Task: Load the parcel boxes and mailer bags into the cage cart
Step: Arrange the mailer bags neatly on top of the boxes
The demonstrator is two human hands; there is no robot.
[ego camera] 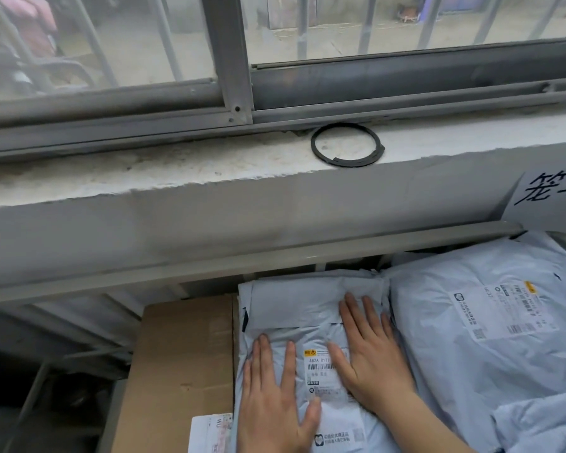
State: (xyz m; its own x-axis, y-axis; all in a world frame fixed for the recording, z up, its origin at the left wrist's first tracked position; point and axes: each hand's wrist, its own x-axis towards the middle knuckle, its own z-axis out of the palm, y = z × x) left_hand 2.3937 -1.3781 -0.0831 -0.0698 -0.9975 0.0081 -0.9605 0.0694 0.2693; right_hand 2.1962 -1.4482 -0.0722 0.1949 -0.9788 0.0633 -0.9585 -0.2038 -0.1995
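Just below a window sill (177,178), both hands lie flat on a pale grey bag (307,308). The left hand (275,393) presses the bag's near left part with straight fingers, its thumb reaching onto the white label (324,387). The right hand (370,358) rests further in, fingers spread and straight, covering the label's right edge. Neither hand is curled round anything; both are released, palms down.

The bag sits inside the cart (242,261), whose grey top rail runs across just behind it. The bag's left edge touches a brown box (183,361), which lies flat in the cart and carries a white slip (209,433) at its near corner. On the right, a second bag (471,338) of the same pale colour lies against the first, its own label facing up and turned sideways. A third, crumpled one (543,426) shows at the lower right corner.

On the sill lies a thin black ring (347,144), close to the grey window frame (229,60). A white sign (549,194) with black handwritten characters hangs on the wall at the far right, partly cut off by the edge. Beyond the dusty glass the view is blurred.
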